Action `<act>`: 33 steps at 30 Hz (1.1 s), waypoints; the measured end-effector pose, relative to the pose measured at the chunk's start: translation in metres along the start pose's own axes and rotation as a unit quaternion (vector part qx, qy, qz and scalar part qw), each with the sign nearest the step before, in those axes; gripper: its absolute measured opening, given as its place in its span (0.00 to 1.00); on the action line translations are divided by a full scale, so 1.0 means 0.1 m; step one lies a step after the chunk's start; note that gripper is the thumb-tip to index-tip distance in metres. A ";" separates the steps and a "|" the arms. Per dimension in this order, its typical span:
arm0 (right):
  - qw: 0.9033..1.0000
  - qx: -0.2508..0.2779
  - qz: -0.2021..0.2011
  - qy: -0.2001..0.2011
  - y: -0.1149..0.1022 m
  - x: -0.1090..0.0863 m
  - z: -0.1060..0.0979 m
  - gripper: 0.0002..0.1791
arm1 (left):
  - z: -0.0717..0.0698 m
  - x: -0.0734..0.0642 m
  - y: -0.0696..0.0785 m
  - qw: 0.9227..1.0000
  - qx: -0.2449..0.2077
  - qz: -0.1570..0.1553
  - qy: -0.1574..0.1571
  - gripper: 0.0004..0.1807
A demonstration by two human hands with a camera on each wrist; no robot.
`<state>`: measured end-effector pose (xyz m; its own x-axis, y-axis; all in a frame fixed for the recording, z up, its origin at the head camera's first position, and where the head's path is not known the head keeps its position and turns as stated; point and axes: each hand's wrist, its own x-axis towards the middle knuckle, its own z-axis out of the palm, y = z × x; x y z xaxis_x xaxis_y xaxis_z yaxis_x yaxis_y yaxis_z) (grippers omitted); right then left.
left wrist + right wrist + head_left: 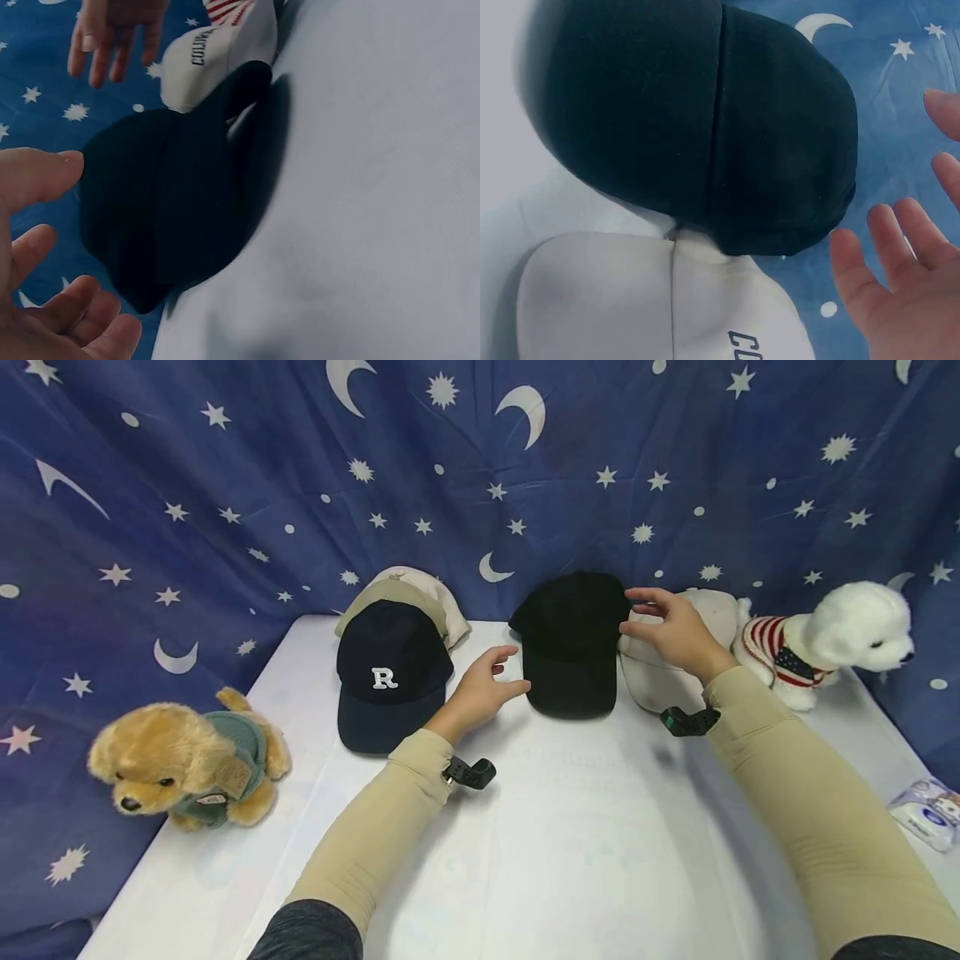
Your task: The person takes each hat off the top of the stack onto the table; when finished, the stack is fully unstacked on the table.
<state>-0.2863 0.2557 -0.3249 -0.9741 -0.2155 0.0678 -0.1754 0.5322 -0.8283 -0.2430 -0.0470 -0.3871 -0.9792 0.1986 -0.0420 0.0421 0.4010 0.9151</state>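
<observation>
A plain black cap stands at the back of the white table, its brim toward me. My left hand is at its left side, fingers parted and loosely bent around nothing. On the other side my right hand hovers by the crown, thumb and fingers apart, above a white cap with dark lettering. In the right wrist view, the right hand has its fingers spread near the black cap; the left wrist view shows the left hand beside that cap, with nothing gripped.
To the left, a navy cap with a white R overlaps beige and cream caps. A tan plush dog sits at the left edge, a white plush dog at back right. A small packet lies by the right edge.
</observation>
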 end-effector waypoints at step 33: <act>0.996 0.039 -0.063 -0.041 -0.18 -0.24 0.55 0.34 | -1.13 -0.80 -0.17 0.994 0.012 0.054 0.095 0.37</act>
<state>-0.2524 0.2064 -0.3416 -0.9297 -0.3447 0.1297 -0.2801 0.4329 -0.8568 -0.1884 -0.1712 -0.3540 -0.9884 0.0704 0.1347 0.1518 0.4080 0.9003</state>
